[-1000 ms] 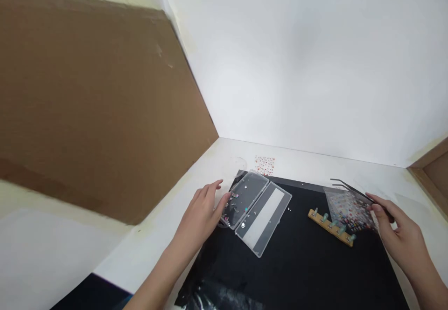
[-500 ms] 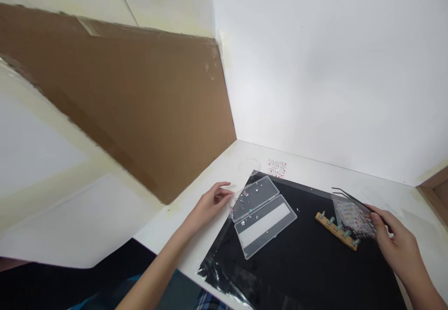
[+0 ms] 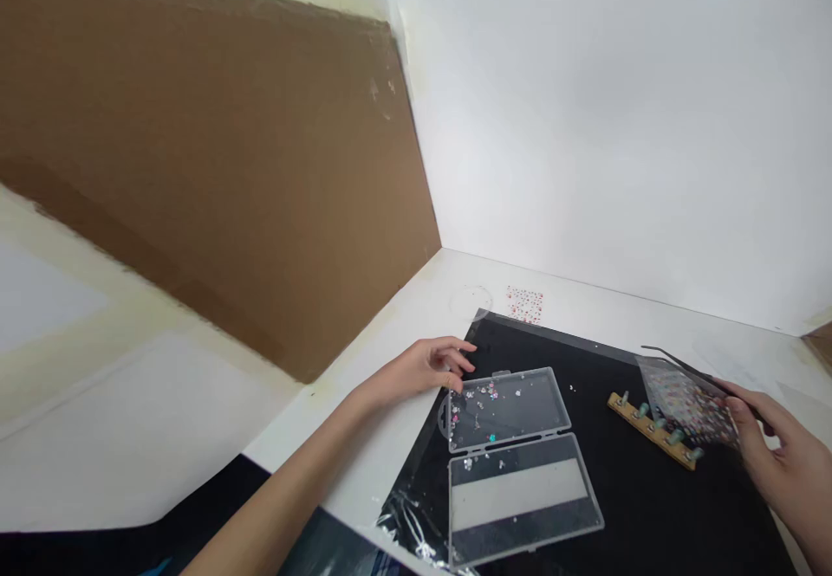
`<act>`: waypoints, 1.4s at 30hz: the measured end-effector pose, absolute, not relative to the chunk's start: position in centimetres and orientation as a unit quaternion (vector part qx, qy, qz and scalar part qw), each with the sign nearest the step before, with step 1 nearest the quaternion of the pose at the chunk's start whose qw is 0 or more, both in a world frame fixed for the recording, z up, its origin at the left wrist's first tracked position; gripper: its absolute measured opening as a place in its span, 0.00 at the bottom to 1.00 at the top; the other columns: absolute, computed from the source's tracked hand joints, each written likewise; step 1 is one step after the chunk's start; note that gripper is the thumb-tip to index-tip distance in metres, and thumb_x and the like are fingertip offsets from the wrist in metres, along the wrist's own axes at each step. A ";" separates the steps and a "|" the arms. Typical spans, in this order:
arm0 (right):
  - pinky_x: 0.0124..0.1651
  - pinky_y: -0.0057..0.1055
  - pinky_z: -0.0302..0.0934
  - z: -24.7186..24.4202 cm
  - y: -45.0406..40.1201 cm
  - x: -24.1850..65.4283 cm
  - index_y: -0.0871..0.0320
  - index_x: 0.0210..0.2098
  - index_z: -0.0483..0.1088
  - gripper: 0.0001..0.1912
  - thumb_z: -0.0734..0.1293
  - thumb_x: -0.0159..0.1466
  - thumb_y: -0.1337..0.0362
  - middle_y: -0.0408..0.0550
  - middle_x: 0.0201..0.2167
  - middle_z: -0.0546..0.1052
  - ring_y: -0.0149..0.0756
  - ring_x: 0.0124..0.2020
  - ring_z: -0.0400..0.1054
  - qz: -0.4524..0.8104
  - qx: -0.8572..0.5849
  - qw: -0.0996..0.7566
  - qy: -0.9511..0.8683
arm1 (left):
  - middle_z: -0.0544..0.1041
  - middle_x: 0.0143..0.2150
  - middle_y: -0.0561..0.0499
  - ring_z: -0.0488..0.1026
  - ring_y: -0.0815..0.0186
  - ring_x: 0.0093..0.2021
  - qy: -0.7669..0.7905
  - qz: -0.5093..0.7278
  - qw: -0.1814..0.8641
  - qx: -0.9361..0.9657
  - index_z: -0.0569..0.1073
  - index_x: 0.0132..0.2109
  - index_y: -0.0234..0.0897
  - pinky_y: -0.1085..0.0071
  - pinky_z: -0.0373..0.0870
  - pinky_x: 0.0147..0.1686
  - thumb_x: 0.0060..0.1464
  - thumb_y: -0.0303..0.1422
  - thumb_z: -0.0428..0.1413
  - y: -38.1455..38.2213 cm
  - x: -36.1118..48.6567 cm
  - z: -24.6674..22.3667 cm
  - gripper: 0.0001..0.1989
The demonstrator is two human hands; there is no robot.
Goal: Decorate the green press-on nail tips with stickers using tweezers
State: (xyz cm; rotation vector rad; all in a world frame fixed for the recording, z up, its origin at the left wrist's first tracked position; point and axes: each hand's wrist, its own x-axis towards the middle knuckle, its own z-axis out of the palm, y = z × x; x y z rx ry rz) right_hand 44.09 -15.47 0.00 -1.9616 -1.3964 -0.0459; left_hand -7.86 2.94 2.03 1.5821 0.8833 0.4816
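My left hand (image 3: pixel 440 365) is at the upper left corner of a clear plastic case (image 3: pixel 520 446), thumb at its rim and fingers loosely curved apart. The case lies unfolded, with small colourful gems (image 3: pixel 492 394) scattered mostly in its upper half and a white strip (image 3: pixel 520 494) in the lower half. In my right hand (image 3: pixel 780 455) are dark tweezers (image 3: pixel 682 363), tips pointing left, and a see-through sheet of multicoloured stickers (image 3: pixel 689 403). Just left of that sheet lies a wooden stand (image 3: pixel 650 430) bearing several greenish nail tips.
A black mat (image 3: pixel 624 507) covers much of the white table. Behind it lie a clear round disc (image 3: pixel 471 301) and a sheet with red dots (image 3: pixel 525 305). Brown cardboard (image 3: pixel 260 160) and a white wall (image 3: pixel 611 126) close off the left and back.
The case has turned counter-clockwise and shifted nearer on the mat. My left hand has moved right, its fingers more spread. My right hand keeps its hold on the tweezers and sheet.
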 end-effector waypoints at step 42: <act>0.38 0.32 0.78 0.3 -17.1 38.4 0.52 0.58 0.77 0.22 0.65 0.76 0.44 0.50 0.41 0.86 0.42 0.37 0.84 -0.118 -0.711 0.392 -0.571 | 0.86 0.34 0.38 0.72 0.76 0.20 0.289 0.258 0.856 0.342 0.62 0.15 0.36 0.79 0.44 0.14 0.47 0.36 0.73 -4.2 3.6 7.2 0.28</act>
